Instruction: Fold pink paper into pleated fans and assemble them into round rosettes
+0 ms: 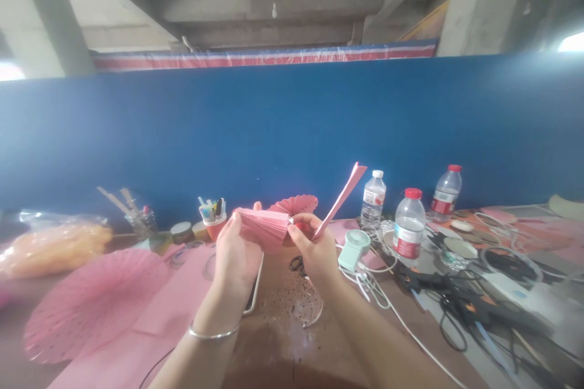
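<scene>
My left hand [237,252], with a silver bangle at the wrist, is closed on the left side of a pleated pink paper fan [264,225]. My right hand [314,249] pinches the fan's right end between thumb and fingers, where a small white bit shows. From the same hand a narrow folded pink strip [340,200] slants up to the right; whether it joins the fan I cannot tell. Behind them stands another pleated pink fan [296,202], partly covered. Under my left hand lies a phone [254,292], mostly hidden.
A large round pink fan [98,298] lies at left on pink paper. A red cup of pens [214,225] stands behind. At right are a mint handheld fan [354,249], water bottles [409,228] and tangled cables [378,292]. Dark specks [296,298] dot the tabletop.
</scene>
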A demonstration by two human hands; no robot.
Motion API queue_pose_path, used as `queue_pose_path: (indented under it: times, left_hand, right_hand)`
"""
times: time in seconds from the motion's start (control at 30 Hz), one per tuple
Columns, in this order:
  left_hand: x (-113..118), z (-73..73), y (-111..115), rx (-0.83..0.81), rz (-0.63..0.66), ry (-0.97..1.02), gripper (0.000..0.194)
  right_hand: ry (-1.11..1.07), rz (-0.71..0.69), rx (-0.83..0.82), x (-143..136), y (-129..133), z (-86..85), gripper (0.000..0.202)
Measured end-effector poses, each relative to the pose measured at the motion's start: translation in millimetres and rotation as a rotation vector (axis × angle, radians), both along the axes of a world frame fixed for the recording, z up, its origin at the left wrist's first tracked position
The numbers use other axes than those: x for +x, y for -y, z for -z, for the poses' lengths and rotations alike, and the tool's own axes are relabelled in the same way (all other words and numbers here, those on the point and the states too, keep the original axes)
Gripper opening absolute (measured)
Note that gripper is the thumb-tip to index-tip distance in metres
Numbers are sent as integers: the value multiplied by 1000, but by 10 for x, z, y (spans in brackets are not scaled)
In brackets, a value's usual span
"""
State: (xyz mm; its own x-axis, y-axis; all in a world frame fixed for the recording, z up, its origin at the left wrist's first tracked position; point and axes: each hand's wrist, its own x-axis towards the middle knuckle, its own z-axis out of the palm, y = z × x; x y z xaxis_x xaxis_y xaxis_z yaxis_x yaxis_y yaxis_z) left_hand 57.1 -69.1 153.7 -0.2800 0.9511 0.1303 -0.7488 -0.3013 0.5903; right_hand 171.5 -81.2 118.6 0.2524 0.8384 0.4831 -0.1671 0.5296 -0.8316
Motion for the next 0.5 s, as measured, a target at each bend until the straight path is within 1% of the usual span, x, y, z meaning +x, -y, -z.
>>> queue_pose_path:
  times: [0.3, 0.4, 0.5]
  left_hand:
    - [-16, -11, 16, 101, -81, -51, 13]
    - [-24, -15, 26, 142, -102, -70, 9]
    - [-34, -17, 34, 170, -117, -97, 8]
  right_hand:
    - [60, 2, 23, 44, 11, 6, 12]
    - [54, -19, 39, 54, 8, -1, 12]
    - [0, -68, 21, 55, -7, -12, 13]
